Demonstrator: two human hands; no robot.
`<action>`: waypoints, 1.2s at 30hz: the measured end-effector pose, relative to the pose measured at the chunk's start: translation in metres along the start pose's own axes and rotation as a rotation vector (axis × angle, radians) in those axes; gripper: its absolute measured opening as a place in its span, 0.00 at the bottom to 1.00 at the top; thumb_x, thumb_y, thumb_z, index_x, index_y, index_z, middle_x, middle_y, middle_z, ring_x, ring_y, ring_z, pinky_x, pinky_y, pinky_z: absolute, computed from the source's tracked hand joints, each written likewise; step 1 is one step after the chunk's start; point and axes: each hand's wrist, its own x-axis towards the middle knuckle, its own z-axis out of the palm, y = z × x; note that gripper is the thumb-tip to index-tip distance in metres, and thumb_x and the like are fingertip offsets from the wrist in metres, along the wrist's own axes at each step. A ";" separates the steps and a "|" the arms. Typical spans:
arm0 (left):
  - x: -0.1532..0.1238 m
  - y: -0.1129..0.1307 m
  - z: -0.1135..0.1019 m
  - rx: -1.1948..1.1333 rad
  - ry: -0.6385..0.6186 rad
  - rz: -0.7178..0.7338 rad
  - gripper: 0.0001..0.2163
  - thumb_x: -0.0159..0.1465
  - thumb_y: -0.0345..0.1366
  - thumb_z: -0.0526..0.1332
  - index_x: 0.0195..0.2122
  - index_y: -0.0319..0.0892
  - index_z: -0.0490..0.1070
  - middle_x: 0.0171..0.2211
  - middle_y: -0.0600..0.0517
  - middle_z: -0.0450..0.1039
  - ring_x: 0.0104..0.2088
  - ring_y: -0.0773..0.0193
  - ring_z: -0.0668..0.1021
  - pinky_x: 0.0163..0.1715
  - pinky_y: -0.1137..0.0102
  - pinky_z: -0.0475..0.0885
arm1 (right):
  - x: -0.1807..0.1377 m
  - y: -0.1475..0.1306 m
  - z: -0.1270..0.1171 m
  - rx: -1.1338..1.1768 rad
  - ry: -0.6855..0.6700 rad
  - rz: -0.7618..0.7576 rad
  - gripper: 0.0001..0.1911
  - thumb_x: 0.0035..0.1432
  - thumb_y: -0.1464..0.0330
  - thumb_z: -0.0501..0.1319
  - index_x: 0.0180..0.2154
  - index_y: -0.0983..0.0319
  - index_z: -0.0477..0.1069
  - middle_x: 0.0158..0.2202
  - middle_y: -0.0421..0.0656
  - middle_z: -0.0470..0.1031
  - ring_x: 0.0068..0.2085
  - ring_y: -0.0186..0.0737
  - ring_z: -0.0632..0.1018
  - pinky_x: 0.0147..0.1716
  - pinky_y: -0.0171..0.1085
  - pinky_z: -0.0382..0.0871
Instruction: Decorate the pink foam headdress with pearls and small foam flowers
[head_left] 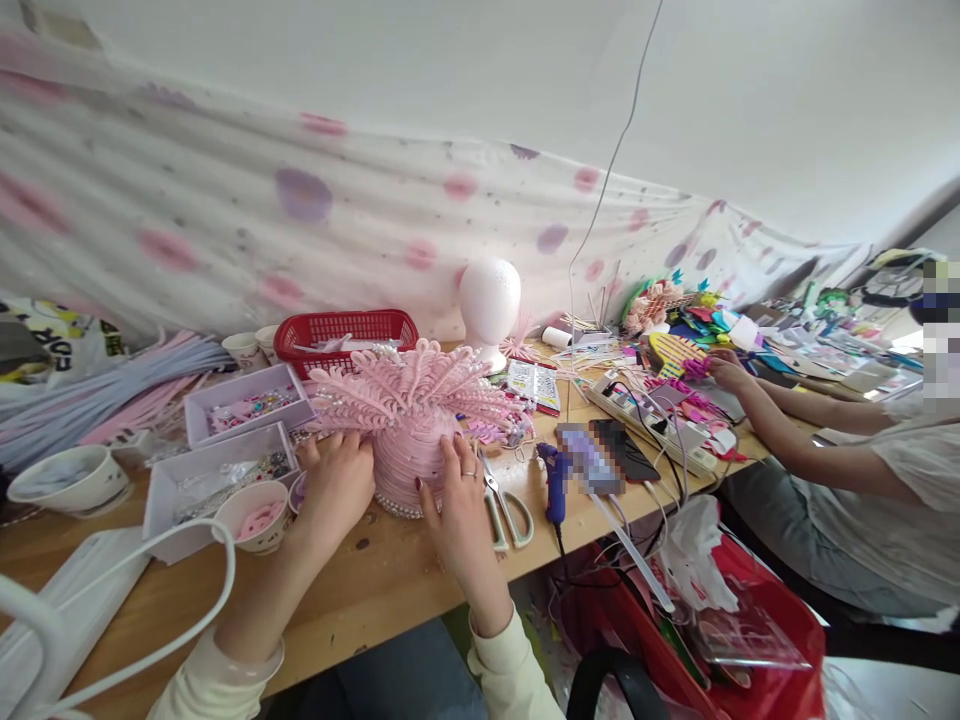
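A pink headdress (411,462) sits on the wooden table in front of me, its dome wrapped in ridged strips and topped by fanned, feather-like pink pieces (409,385). White beads line its lower rim. My left hand (339,490) holds the dome's left side with bent fingers, their tips partly hidden. Against its right side lies my right hand (459,505), its fingers somewhat spread over the surface, so the headdress is held between both hands. Just right of that hand rest scissors (510,510) with pale handles. A blue glue gun (555,482) lies farther right.
Left are boxes of beads (251,405), a paper cup with pink pieces (259,515) and a white lamp arm (217,590). Behind stand a red basket (345,325) and a white foam head (490,300). A power strip (652,430) lies right, near a co-worker's hands (724,370).
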 end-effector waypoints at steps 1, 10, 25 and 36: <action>0.000 0.001 0.000 0.004 0.001 0.002 0.16 0.63 0.25 0.50 0.38 0.35 0.79 0.39 0.36 0.77 0.46 0.40 0.78 0.51 0.43 0.64 | 0.000 0.000 0.000 -0.002 0.001 0.001 0.29 0.65 0.71 0.54 0.66 0.66 0.56 0.65 0.60 0.59 0.68 0.58 0.59 0.64 0.61 0.59; 0.000 0.005 0.002 0.004 0.026 -0.015 0.16 0.63 0.25 0.50 0.39 0.33 0.78 0.39 0.36 0.77 0.46 0.40 0.78 0.52 0.40 0.64 | -0.002 0.006 -0.008 0.191 0.039 0.026 0.24 0.66 0.68 0.54 0.62 0.62 0.63 0.64 0.55 0.64 0.66 0.52 0.64 0.64 0.56 0.61; -0.039 0.004 0.005 -0.288 0.249 0.063 0.17 0.68 0.29 0.50 0.52 0.39 0.76 0.48 0.42 0.80 0.50 0.46 0.77 0.54 0.44 0.64 | 0.045 0.073 -0.008 0.852 0.067 0.652 0.25 0.45 0.65 0.63 0.48 0.59 0.76 0.48 0.49 0.81 0.51 0.51 0.79 0.50 0.48 0.72; -0.058 0.031 0.019 -0.391 0.290 0.180 0.19 0.67 0.28 0.51 0.55 0.39 0.73 0.53 0.41 0.77 0.53 0.48 0.76 0.59 0.44 0.64 | 0.049 0.079 0.008 0.823 0.025 0.593 0.27 0.46 0.68 0.58 0.51 0.60 0.77 0.52 0.51 0.80 0.52 0.51 0.79 0.51 0.50 0.72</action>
